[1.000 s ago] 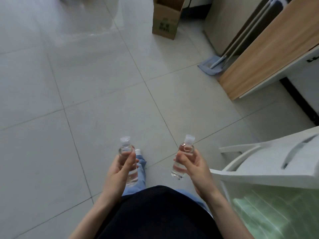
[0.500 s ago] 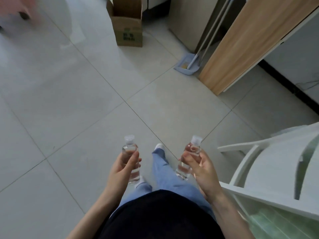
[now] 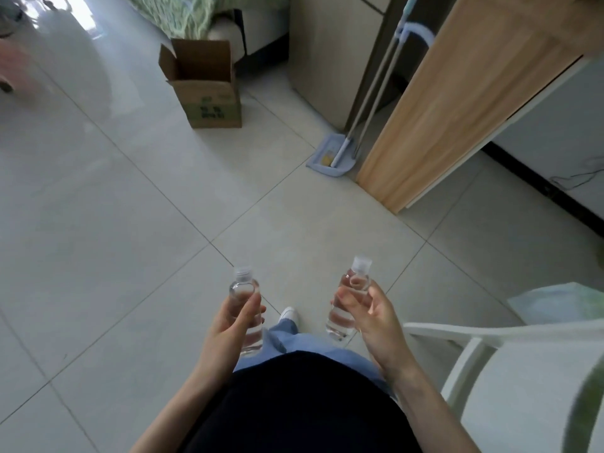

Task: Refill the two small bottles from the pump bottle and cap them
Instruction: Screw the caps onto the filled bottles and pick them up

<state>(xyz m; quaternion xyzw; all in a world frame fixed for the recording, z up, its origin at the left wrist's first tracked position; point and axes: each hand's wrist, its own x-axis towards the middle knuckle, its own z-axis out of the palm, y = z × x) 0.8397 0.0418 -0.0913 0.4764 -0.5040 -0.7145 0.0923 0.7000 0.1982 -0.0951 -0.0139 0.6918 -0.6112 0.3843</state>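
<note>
1. You've got one small clear bottle per hand, both held upright above the tiled floor (image 3: 137, 223), in front of your waist, well apart from each other.
2. Left hand (image 3: 228, 325) has its grip wrapped around the left bottle (image 3: 245, 308) mid-body; right hand (image 3: 369, 315) pinches the right bottle (image 3: 346, 305) just under the shoulder.
3. Both look capped, with clear liquid inside.
4. These are probably light, thin plastic and a bit slick, so hold the body, not the cap, and don't squeeze hard.
5. No pump bottle in view.
</note>
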